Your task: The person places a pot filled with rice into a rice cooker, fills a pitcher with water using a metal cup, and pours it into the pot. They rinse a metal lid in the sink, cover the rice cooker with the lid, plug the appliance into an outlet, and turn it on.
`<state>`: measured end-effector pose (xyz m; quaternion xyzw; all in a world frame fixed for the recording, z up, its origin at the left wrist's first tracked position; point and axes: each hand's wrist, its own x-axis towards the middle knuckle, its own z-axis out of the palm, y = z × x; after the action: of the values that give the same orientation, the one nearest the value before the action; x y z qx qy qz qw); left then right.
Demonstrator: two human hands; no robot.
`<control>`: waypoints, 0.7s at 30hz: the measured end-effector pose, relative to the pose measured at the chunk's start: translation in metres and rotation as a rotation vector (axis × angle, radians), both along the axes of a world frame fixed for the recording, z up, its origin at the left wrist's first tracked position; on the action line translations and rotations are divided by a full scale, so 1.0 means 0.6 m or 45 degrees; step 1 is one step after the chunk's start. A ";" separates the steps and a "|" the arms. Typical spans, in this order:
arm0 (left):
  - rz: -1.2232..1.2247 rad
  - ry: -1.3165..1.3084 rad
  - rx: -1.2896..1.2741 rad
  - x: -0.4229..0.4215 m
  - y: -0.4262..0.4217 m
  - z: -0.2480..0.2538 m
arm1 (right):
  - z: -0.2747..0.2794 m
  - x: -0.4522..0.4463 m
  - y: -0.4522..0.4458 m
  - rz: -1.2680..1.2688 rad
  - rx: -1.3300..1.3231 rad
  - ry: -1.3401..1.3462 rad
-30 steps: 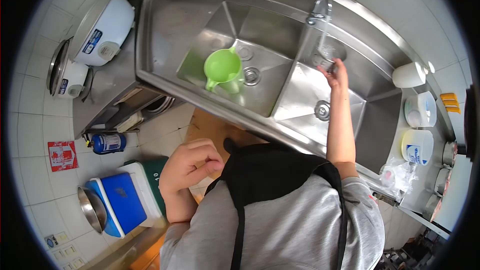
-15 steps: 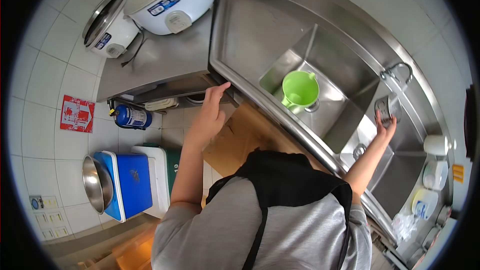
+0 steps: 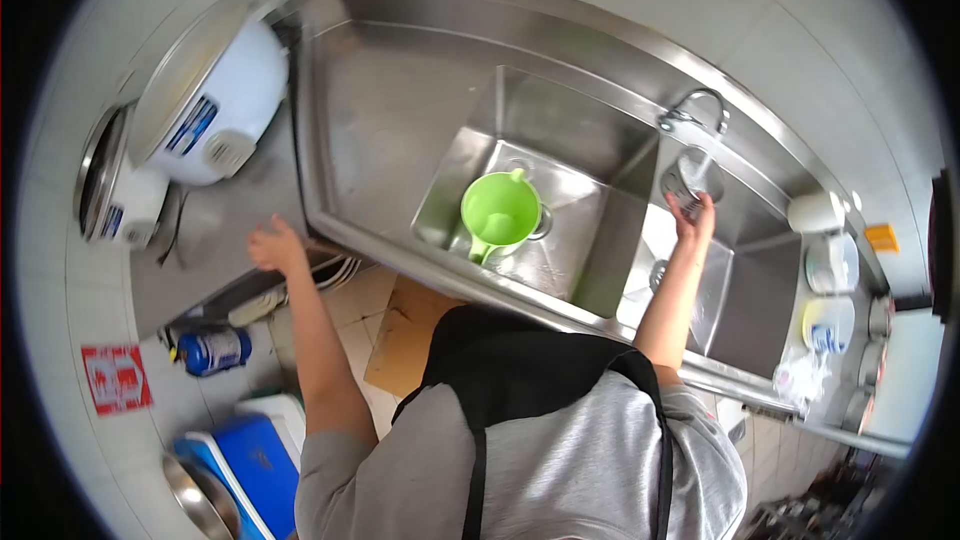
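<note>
My right hand [image 3: 690, 217] grips a round metal cup [image 3: 684, 180] from below and holds it under the curved tap [image 3: 712, 105], over the right basin. Water appears to run into the cup. My left hand [image 3: 277, 246] is stretched out to the left at the edge of the steel counter [image 3: 225, 225], holding nothing, its fingers loosely apart. In the left basin stands a green plastic pitcher [image 3: 500, 212] with a handle and spout, beside the drain.
Two white rice cookers [image 3: 230, 105] stand on the left counter. A blue fire extinguisher [image 3: 212, 351], a blue cooler box [image 3: 250, 470] and a metal bowl [image 3: 200, 500] are below. Several containers [image 3: 832, 262] line the sink's right end. Cardboard [image 3: 410, 335] lies on the floor.
The view has turned, so the sink sits lower and further left. My left hand has swung out toward the rice cooker counter. My right hand keeps the metal cup under the tap.
</note>
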<state>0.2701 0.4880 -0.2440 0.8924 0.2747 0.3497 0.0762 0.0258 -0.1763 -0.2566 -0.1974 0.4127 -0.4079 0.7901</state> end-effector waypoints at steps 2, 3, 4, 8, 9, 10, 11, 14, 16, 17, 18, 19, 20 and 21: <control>0.010 -0.088 0.002 0.018 0.003 -0.006 | -0.009 -0.002 -0.005 0.087 -0.054 -0.080; -0.029 -0.154 0.018 0.027 0.008 -0.014 | -0.001 -0.002 0.007 0.047 -0.082 -0.063; -0.049 -0.170 0.004 0.031 0.000 -0.015 | -0.007 -0.002 0.006 0.043 -0.107 -0.079; -0.085 -0.219 -0.015 0.046 0.002 -0.019 | 0.000 0.001 0.032 -0.066 -0.101 -0.089; -0.083 -0.232 -0.024 0.051 0.001 -0.024 | 0.005 0.001 0.036 -0.086 -0.094 -0.099; -0.099 -0.235 -0.022 0.053 0.003 -0.029 | 0.005 0.000 0.037 -0.114 -0.083 -0.090; -0.109 -0.237 -0.024 0.052 0.004 -0.035 | 0.003 0.000 0.035 -0.135 -0.075 -0.081; -0.096 -0.291 -0.070 0.052 -0.001 -0.040 | 0.005 0.000 0.033 -0.168 -0.048 -0.050; -0.089 -0.372 -0.092 0.054 0.003 -0.044 | 0.003 -0.007 0.033 -0.139 -0.020 -0.087; -0.020 -0.305 -0.156 0.057 0.010 -0.050 | -0.001 -0.010 0.033 -0.126 -0.036 -0.102; 0.049 -0.239 -0.224 0.065 0.016 -0.051 | -0.006 -0.017 0.035 -0.146 -0.027 -0.073; 0.122 -0.182 -0.302 0.076 0.016 -0.053 | 0.001 -0.011 0.039 -0.164 -0.029 -0.055; 0.129 -0.214 -0.231 0.081 0.013 -0.057 | 0.012 -0.003 0.037 -0.175 -0.039 -0.037; 0.139 -0.241 -0.154 0.078 0.016 -0.061 | 0.025 -0.002 0.034 -0.158 0.119 0.001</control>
<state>0.3172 0.4976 -0.2806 0.8329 0.3352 0.4187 0.1364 0.0248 -0.1562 -0.2418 -0.1347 0.4431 -0.4363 0.7715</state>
